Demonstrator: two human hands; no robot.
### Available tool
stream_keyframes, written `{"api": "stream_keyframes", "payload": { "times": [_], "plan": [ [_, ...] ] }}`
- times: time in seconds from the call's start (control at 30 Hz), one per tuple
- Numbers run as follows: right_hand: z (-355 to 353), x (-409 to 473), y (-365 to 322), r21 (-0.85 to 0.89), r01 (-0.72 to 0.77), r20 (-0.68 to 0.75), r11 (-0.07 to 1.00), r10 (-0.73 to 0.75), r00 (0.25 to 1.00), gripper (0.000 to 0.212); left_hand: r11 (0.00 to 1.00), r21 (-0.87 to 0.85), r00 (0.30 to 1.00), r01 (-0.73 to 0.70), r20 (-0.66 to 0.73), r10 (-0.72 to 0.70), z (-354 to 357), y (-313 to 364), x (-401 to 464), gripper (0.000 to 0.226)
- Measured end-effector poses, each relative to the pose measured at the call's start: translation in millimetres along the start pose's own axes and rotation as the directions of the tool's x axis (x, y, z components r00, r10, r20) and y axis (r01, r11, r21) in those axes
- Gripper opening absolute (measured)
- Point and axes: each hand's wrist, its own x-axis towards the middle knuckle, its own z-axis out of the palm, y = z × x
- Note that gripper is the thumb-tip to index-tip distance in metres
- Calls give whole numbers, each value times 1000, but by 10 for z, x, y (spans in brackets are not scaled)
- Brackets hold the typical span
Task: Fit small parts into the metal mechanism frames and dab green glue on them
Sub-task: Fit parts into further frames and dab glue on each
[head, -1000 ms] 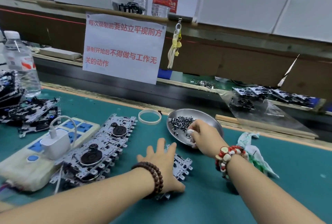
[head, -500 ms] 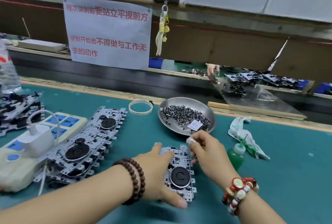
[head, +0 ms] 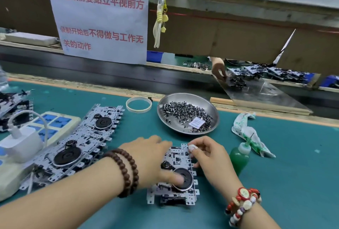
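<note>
One metal mechanism frame (head: 180,156) with a black wheel lies on the green mat in front of me. My left hand (head: 150,159) rests flat on its left side, with the thumb pressing on the wheel. My right hand (head: 208,157) has its fingers curled and pinches a small part against the frame's upper right corner; the part itself is too small to make out. Behind the frame stands a steel dish (head: 215,118) holding several small dark parts (head: 183,111). A green glue bottle (head: 238,157) stands just right of my right hand.
A row of overlapping frames (head: 82,140) lies at the left beside a power strip (head: 53,120) with a white charger (head: 20,142). A tape ring (head: 138,104) and a green-stained rag (head: 245,129) flank the dish. Another person's hand (head: 218,69) works across the conveyor.
My right hand left the dish and came down to the frame's upper right corner. My left hand slid over the frame, its thumb now on the wheel. The view tilted downward.
</note>
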Motion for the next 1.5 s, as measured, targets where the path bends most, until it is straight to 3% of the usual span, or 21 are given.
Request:
{"api": "stream_keyframes", "payload": {
  "times": [0.1,0.2,0.47,0.97,1.2,1.33,1.5],
  "plan": [
    [-7,-4,8,85,-21,-8,996,22,1000,18,986,-162,979,-29,-205,-5,70,-12,165,67],
    [-16,-16,13,114,-22,-14,993,24,1000,18,943,-324,958,-78,-286,-19,281,1,263,52],
    [-14,-58,-9,-108,12,29,994,-9,1000,24,839,-519,895,-162,-436,-97,484,68,370,20],
    [-15,-43,-9,-299,91,14,950,-91,996,18,755,-622,882,-208,-453,-129,505,132,389,12],
    [-5,-47,15,-209,22,-6,978,-24,1000,25,782,-591,890,-200,-443,-106,439,138,445,18],
    [14,-41,21,-112,-21,10,993,23,1000,21,744,-633,891,-213,-438,-117,460,103,454,16],
    [16,-33,28,-114,-27,14,993,29,999,13,730,-643,890,-233,-443,-106,472,79,481,17]
  ]
}}
